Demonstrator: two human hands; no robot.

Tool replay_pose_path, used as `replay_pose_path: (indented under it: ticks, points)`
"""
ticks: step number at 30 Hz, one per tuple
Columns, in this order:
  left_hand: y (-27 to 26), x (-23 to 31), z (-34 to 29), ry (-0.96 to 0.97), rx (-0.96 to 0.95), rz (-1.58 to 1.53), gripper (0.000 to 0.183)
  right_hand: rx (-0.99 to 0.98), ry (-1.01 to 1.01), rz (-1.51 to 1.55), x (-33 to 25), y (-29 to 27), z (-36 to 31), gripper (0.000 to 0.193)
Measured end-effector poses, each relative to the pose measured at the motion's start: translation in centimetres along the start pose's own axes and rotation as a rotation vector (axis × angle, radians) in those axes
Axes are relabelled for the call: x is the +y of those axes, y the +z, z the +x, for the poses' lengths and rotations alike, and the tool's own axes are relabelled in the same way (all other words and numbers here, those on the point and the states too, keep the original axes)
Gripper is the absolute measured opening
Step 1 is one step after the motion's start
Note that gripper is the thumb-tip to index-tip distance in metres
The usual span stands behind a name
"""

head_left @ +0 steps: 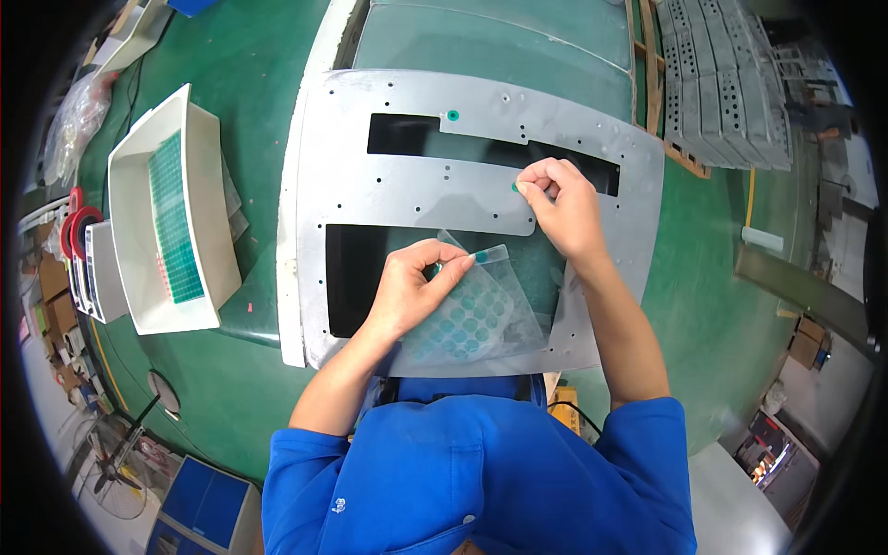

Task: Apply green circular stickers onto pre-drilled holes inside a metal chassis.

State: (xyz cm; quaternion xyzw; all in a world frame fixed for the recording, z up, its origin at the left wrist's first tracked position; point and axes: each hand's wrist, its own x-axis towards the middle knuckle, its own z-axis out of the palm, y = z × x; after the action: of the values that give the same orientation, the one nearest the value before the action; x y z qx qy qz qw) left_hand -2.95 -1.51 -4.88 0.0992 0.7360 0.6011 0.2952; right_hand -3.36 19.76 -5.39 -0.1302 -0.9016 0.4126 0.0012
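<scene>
Left hand [416, 285] pinching the top edge of clear film with green discs [462, 319]; bag or loose sheets, can't tell. Right hand [562, 208] pinched on one small green disc [516, 187], over the grey metal plate [388, 199] between its two big cutouts; contact unclear. Progress: one placed disc [452, 116] visible by the upper cutout. Most small holes look bare, plenty of discs left in the film; I'd call it early. White bin [211, 166] with green gridded sheet [176, 217] off left. Markings: white emblem [339, 505] on shirt, no legible text.
</scene>
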Motion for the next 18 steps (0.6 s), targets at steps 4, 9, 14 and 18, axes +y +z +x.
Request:
replay_pose_path:
  ticks: [4,9,14,18]
  points:
    - [-0.2,0.1,-0.5,0.037,0.017,-0.004,0.011,-0.068,0.18,0.009,-0.8,-0.9,0.7,0.016]
    - [-0.6,0.8,-1.0,0.182,0.052,0.096,0.009,-0.095,-0.003,0.156,-1.5,-1.3,0.1,0.018]
    - [-0.5,0.5,-1.9,0.264,0.064,0.193,0.008,-0.374,-0.156,0.279,-4.8,-0.9,-4.8,0.012]
    - [0.0,0.6,-1.7,0.219,0.05,0.186,0.01,-0.213,-0.354,0.144,-4.3,-0.4,-5.7,0.01]
